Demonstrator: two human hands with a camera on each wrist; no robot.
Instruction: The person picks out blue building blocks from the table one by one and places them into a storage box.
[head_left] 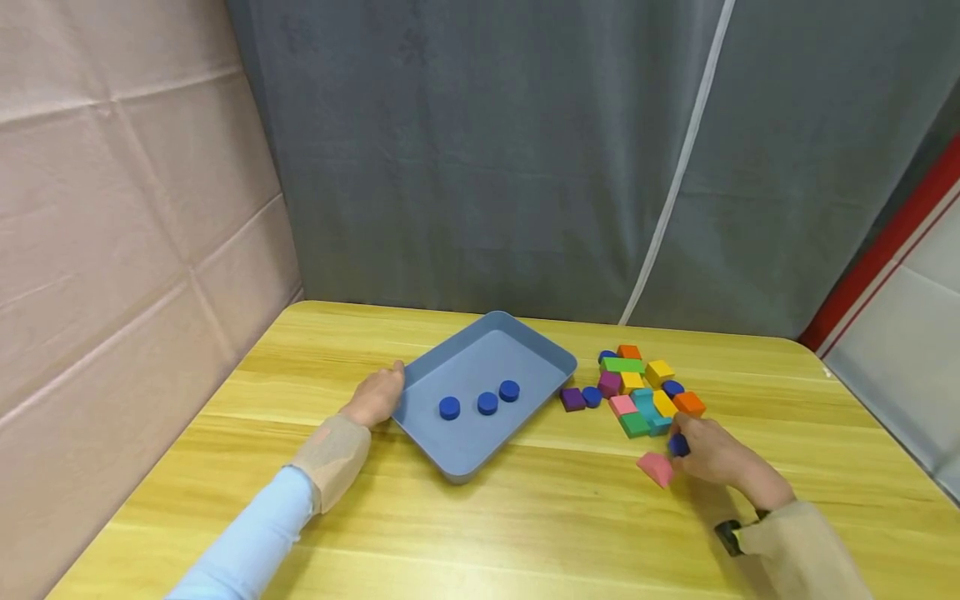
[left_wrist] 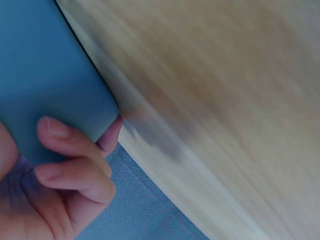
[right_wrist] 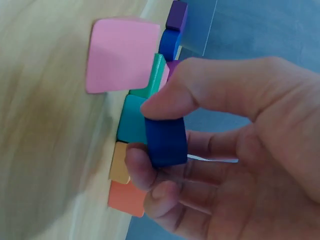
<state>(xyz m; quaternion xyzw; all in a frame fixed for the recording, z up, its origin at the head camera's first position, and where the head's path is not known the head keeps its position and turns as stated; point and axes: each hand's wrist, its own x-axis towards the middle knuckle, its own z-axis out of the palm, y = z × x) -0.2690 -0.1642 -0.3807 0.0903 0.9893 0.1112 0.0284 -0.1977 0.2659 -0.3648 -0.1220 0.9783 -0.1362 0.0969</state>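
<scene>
My left hand (head_left: 378,395) grips the left side of a grey-blue tray (head_left: 450,461); in the left wrist view its curled fingers (left_wrist: 75,175) lie against the tray's outer wall (left_wrist: 60,95). Three blue round blocks lie in the tray, one of them a disc (head_left: 449,407) nearest my left hand. At the right, my right hand (head_left: 712,452) pinches a blue round block (right_wrist: 166,142) between thumb and fingers, just above the table. Beside it on the table lies a pink block (head_left: 656,469), large in the right wrist view.
A cluster of coloured blocks sits right of the tray, with a green block (head_left: 622,365), an orange block (head_left: 689,405) and a teal block (head_left: 643,402) among them. A purple block (head_left: 572,399) lies close to the tray's right rim. Grey curtain (head_left: 480,167) hangs behind the wooden table (head_left: 540,533).
</scene>
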